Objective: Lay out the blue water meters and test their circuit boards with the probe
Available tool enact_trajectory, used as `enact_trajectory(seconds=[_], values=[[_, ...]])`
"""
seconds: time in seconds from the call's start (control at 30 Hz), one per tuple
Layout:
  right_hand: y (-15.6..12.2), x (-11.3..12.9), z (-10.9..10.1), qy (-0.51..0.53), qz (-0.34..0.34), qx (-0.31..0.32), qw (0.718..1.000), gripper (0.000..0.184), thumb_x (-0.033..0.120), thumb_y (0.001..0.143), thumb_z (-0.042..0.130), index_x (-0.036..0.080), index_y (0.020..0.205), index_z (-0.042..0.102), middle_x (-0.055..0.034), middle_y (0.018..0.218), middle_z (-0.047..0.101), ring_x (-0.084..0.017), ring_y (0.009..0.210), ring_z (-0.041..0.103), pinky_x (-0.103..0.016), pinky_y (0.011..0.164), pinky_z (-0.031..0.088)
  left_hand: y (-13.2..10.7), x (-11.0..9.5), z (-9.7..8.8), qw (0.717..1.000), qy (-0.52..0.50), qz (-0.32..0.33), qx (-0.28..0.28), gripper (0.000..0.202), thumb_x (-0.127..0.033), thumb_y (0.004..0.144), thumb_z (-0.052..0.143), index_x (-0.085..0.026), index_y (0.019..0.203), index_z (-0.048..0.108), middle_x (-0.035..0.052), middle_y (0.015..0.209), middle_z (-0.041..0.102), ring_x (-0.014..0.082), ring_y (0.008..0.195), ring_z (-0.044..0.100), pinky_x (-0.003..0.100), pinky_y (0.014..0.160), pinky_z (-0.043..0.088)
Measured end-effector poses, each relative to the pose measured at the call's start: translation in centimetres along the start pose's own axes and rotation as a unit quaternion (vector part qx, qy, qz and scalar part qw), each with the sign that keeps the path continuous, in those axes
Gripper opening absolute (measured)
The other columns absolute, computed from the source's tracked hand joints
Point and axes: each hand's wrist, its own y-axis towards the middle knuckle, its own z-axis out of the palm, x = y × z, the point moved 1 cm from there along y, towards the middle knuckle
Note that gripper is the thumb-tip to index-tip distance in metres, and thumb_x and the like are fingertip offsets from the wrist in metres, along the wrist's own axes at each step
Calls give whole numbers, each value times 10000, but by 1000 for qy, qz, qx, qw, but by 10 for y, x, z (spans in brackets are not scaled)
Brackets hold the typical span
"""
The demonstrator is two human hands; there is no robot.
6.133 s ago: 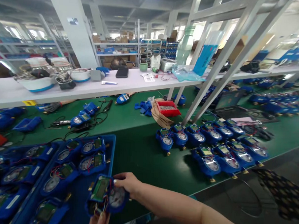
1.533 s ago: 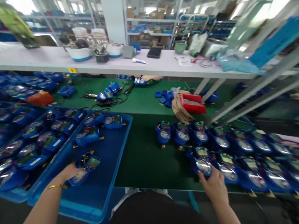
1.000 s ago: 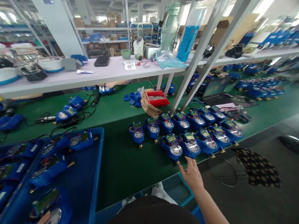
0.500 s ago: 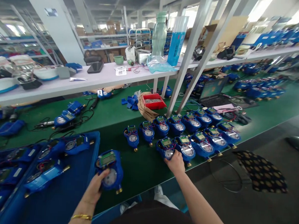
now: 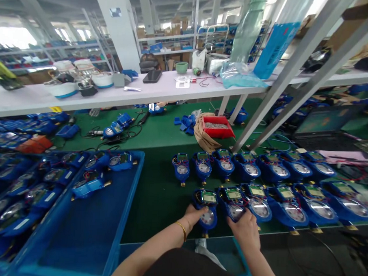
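Observation:
My left hand (image 5: 195,215) grips a blue water meter (image 5: 208,217) by its left side, thumb over the round dial. This meter has a green display board on top and a brass fitting toward me, at the left end of the front row. Just right of it, my right hand (image 5: 245,228) is closed around the lower right side of a second blue meter (image 5: 232,197). More meters of the same kind continue the front row, such as one meter (image 5: 258,206) beside my right hand. Behind them runs a back row, with one meter (image 5: 182,169) at its left end.
To the left a blue tray (image 5: 132,184) holds several meters. A red bin (image 5: 217,130) of small metal parts sits beside a tan cloth (image 5: 204,139). Slanted metal posts (image 5: 274,93) rise at the right, and a white shelf (image 5: 164,86) crosses above the green bench.
My left hand has carried its meter rightward from beside the tray to the front row's left end. My right hand stays on its meter. The view has turned left.

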Motion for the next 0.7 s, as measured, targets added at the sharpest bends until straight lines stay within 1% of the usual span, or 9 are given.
enact_trajectory(seconds=[0.07, 0.13, 0.2, 0.27, 0.33, 0.43, 0.53, 0.6, 0.7], values=[[-1, -1, 1, -3, -6, 1, 1000, 759, 444, 763, 523, 7, 1332, 276, -256, 1202, 455, -408, 1103, 495, -470, 881, 448, -3, 2, -6, 999, 43, 13, 19, 343, -307, 871, 607, -150, 1167, 535, 105, 1177, 555, 234, 1055, 555, 453, 935, 462], [-2, -1, 2, -6, -5, 1, 1000, 777, 449, 766, 514, -1, 1345, 259, -264, 1226, 439, -413, 1117, 483, -476, 889, 445, -6, 4, -22, 994, 100, 17, 28, 342, -303, 862, 619, -145, 1155, 544, 103, 1174, 556, 240, 1060, 551, 469, 940, 456], [-3, -1, 3, -8, -3, 2, 1000, 790, 451, 766, 515, -16, 1348, 256, -272, 1239, 429, -419, 1131, 470, -480, 906, 437, -9, 5, -50, 985, 170, 19, 3, 346, -301, 860, 618, -150, 1162, 542, 110, 1242, 511, 269, 1142, 495, 509, 990, 404], [-3, -2, 4, -10, -3, 5, 1000, 802, 451, 768, 518, -33, 1350, 251, -282, 1246, 420, -422, 1150, 454, -480, 934, 421, -9, 4, -84, 969, 238, 30, -54, 391, -291, 870, 598, -167, 1227, 497, 119, 1372, 389, 306, 1269, 359, 557, 1060, 295], [-3, -2, 4, -11, -4, 11, 1000, 814, 461, 776, 507, -40, 1357, 235, -289, 1257, 406, -426, 1170, 437, -481, 955, 407, -6, 4, -116, 950, 291, 47, -103, 458, -285, 878, 580, -180, 1298, 429, 118, 1452, 262, 332, 1329, 246, 589, 1084, 221], [-4, -3, 3, -8, -3, 24, 1000, 826, 504, 794, 461, -38, 1366, 216, -301, 1274, 382, -444, 1181, 424, -504, 950, 408, -2, 7, -149, 928, 345, 65, -128, 477, -283, 877, 583, -181, 1311, 412, 119, 1457, 250, 337, 1324, 253, 592, 1074, 243], [-6, -3, -1, -3, -3, 41, 999, 848, 563, 803, 398, -41, 1368, 212, -317, 1271, 375, -466, 1177, 425, -538, 937, 412, -1, 13, -160, 914, 378, 76, -126, 391, -291, 884, 576, -164, 1241, 479, 119, 1369, 382, 305, 1254, 372, 553, 1034, 333], [-7, -2, -5, -3, -3, 51, 999, 872, 601, 800, 356, -54, 1361, 226, -335, 1254, 381, -490, 1148, 445, -565, 922, 413, -1, 18, -161, 908, 392, 78, -127, 337, -304, 890, 567, -151, 1185, 515, 112, 1290, 459, 281, 1190, 442, 526, 998, 382], [-5, -6, -6, -6, -11, 62, 998, 933, 654, 790, 302, -87, 1351, 229, -375, 1238, 374, -527, 1148, 431, -593, 917, 405, -3, 23, -159, 904, 400, 67, -139, 308, -320, 894, 560, -143, 1145, 535, 107, 1236, 496, 266, 1140, 481, 505, 968, 413]])
